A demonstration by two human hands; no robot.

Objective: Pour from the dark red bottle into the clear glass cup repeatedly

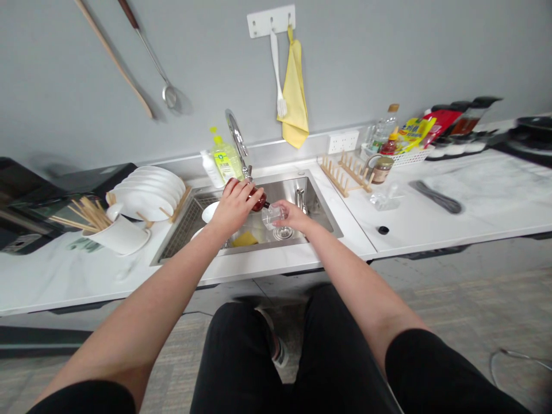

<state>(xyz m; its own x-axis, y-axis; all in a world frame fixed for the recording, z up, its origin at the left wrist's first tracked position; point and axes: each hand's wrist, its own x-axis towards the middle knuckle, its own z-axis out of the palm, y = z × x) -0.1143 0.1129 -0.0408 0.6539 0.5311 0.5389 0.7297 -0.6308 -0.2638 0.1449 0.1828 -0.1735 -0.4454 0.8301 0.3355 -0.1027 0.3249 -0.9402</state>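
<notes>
My left hand (235,208) is wrapped round a dark red bottle (259,199), which lies tilted over the sink (332,221) with its neck pointing right. Against that neck is the mouth of a small clear container (271,215), gripped by the fingers of my right hand (292,216). Whether liquid is flowing between them I cannot tell. Below, in the basin, lie a yellow sponge (244,239) and white dishes (209,212), partly covered by my left hand and forearm. A small black cap (383,230) rests on the counter to the right.
The faucet (235,129) rises behind my left hand, beside soap bottles (225,158). At left stand racked white plates (150,190) and a white holder with chopsticks (116,233). To the right are a wooden rack (345,172), a jar (382,170) and a condiment basket (401,156).
</notes>
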